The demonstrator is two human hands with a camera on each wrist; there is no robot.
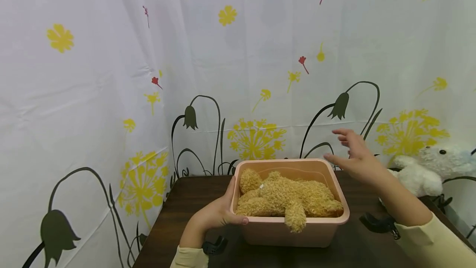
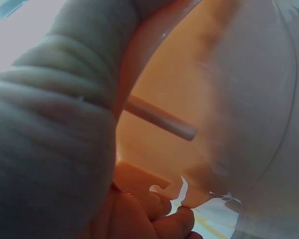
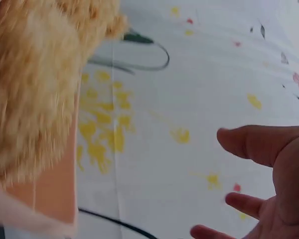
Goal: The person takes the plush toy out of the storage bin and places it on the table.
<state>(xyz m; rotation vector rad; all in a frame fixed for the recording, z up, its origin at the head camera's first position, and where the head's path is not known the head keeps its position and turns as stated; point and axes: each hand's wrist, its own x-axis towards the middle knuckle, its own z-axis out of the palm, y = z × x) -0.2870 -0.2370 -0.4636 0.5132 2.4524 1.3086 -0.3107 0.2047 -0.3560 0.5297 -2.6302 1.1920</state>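
A pink plastic basin point(image 1: 286, 233) stands on the dark table, and a curly tan stuffed toy point(image 1: 290, 195) lies inside it. One limb of the toy hangs over the near rim. My left hand point(image 1: 219, 212) grips the basin's left end, thumb over the near rim corner; in the left wrist view its fingers point(image 2: 174, 224) curl under the rim outside the wall. Above the basin's right end my right hand point(image 1: 357, 156) is raised with fingers spread and holds nothing. The right wrist view shows that hand point(image 3: 284, 184) apart from the toy point(image 3: 30, 89) and the basin's rim.
A white fluffy stuffed toy point(image 1: 427, 171) sits at the table's right side, behind my right forearm. The dark wooden table point(image 1: 189, 195) reaches back to a white curtain point(image 1: 260, 53) printed with flowers. Dark straps point(image 1: 215, 246) are on both wrists.
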